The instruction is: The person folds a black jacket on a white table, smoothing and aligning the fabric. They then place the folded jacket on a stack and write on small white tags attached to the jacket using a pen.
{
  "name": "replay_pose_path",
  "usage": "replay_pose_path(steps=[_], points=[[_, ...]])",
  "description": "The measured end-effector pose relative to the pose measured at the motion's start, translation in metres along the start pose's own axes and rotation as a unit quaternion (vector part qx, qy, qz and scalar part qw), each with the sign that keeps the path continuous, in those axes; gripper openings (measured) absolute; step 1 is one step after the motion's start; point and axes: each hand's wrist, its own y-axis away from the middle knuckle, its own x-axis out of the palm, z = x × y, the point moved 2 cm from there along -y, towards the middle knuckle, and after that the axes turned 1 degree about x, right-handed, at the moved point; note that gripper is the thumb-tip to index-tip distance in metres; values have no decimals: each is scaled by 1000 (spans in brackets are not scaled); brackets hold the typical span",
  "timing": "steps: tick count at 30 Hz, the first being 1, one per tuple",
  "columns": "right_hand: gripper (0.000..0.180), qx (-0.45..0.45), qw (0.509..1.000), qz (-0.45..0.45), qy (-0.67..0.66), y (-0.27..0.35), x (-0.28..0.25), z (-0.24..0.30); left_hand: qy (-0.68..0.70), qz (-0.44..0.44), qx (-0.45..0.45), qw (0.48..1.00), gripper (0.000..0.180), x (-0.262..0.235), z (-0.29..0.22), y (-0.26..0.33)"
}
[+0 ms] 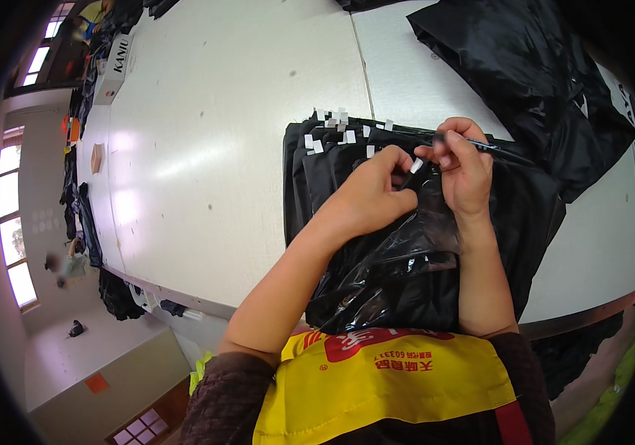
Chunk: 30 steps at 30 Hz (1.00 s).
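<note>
A stack of folded black garments (pixel 299 178) lies on the white table, with several small white tags (pixel 349 137) along its far edge. My left hand (pixel 376 189) is closed in a pinch on black cloth at a white tag (pixel 417 165). Across from it, my right hand (pixel 467 167) has its fingertips by the same tag, thumb and fingers bent together. A slim dark pen (pixel 483 144) lies through the right hand's grip; its tip is hard to make out. Below both hands, shiny clear plastic film (pixel 399 259) covers part of the black cloth.
A large heap of black shiny cloth (pixel 510 67) covers the table's far right. The white table (pixel 221 133) stretches away to the left, with a white box (pixel 115 70) and a small wooden block (pixel 97 158) at its edge. Another person (pixel 73 263) is at the left.
</note>
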Motion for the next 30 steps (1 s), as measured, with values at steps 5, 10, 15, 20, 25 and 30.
replay_pose_path(steps=[5, 10, 15, 20, 25, 30], points=[[13, -9, 1000, 5, -3, 0, -1, 0, 2, -103, 1, 995, 35, -19, -6, 4], [12, -45, 992, 41, 114, 8, 11, -2, 3, -150, -23, 988, 29, -30, 13, 5], [12, -144, 927, 80, 337, 14, 19, -9, 75, -161, -47, 983, 18, -29, 2, 3], [14, -170, 904, 85, 383, 16, 25, -6, 104, -168, -81, 977, 18, -30, -1, 3], [14, -188, 882, 97, 421, 17, 31, -4, 131, -170, -92, 972, 19, -31, 2, 4], [14, -202, 875, 91, 430, 17, 32, -6, 137, -164, -65, 975, 20, -30, 7, 2]])
